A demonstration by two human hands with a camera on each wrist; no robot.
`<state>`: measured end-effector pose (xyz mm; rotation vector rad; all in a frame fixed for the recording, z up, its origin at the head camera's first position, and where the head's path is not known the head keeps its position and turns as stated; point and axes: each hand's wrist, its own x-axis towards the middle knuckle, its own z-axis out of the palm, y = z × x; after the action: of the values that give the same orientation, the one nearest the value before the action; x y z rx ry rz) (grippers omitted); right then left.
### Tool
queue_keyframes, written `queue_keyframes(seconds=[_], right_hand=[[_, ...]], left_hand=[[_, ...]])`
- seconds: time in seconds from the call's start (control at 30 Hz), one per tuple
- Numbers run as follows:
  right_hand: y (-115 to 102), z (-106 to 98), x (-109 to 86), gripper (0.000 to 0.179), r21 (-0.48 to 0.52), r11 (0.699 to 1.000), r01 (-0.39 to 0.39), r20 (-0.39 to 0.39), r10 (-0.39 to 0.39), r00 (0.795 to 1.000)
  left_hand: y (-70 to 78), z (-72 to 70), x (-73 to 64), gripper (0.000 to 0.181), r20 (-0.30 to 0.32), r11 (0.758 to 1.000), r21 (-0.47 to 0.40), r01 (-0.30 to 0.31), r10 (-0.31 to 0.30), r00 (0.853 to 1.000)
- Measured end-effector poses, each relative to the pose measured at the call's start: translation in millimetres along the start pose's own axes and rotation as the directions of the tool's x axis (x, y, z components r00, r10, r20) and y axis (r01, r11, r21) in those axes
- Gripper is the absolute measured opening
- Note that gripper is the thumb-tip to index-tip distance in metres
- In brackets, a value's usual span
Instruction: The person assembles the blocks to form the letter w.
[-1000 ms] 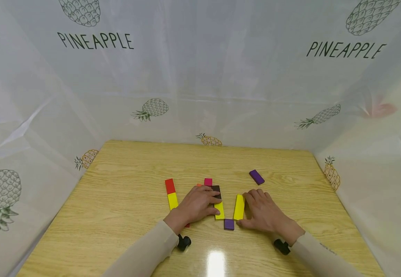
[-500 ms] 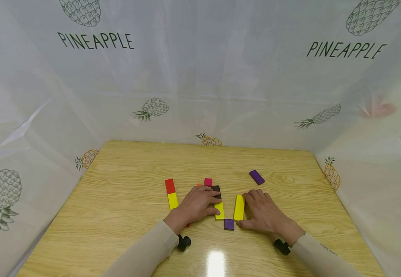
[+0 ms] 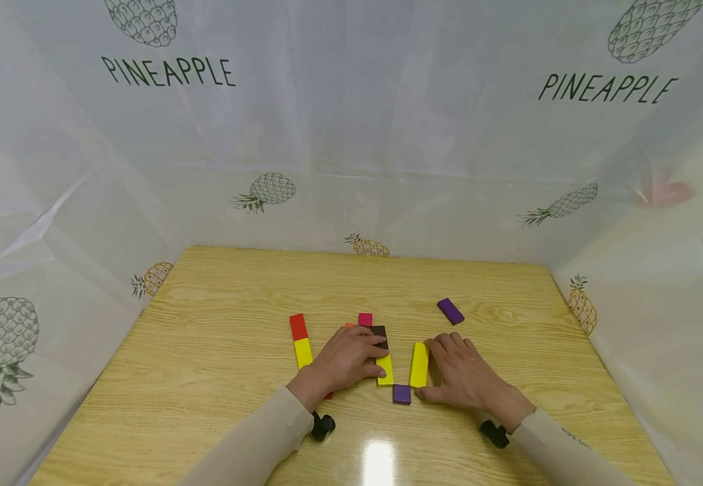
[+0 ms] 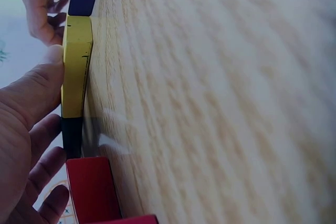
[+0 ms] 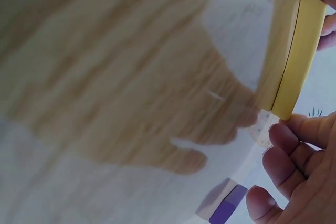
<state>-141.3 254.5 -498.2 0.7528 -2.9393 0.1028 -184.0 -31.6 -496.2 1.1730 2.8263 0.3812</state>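
Note:
My left hand point(image 3: 347, 358) rests over a black block point(image 3: 378, 331) and a yellow block point(image 3: 388, 364) laid end to end. Its thumb presses the yellow one, while the fingers reach across the black one. A red block point(image 4: 93, 187) lies by those fingers in the left wrist view. My right hand point(image 3: 463, 374) holds a second yellow block point(image 3: 419, 364) by its two ends, thumb at the near end and a fingertip at the far end. Between the two yellow blocks, at their near ends, sits a small purple block point(image 3: 401, 394).
A loose purple block point(image 3: 451, 311) lies farther back on the wooden table point(image 3: 236, 290). Left of my left hand runs a line with a red block point(image 3: 298, 327) and a yellow block point(image 3: 303, 351), partly hidden by the wrist. A crimson block point(image 3: 365, 319) shows beyond the fingers.

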Motion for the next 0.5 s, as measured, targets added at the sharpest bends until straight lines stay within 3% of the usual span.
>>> queue_keyframes(seconds=[0.2, 0.4, 0.5], right_hand=[[1.1, -2.2, 0.3, 0.094, 0.053, 0.999, -0.010, -0.011, 0.011, 1.000], [11.1, -1.7, 6.3, 0.075, 0.064, 0.998, -0.009, -0.135, 0.017, 0.991], [19.1, -1.5, 9.4, 0.076, 0.049, 0.998, -0.039, -0.176, 0.047, 0.983]], left_hand=[[-0.6, 1.1, 0.0, 0.047, -0.010, 1.000, 0.000, -0.008, 0.008, 1.000], [-0.4, 1.2, -0.2, 0.047, -0.014, 1.000, -0.004, -0.009, 0.009, 1.000], [0.2, 0.2, -0.2, 0.047, -0.007, 1.000, -0.011, -0.004, 0.004, 1.000]])
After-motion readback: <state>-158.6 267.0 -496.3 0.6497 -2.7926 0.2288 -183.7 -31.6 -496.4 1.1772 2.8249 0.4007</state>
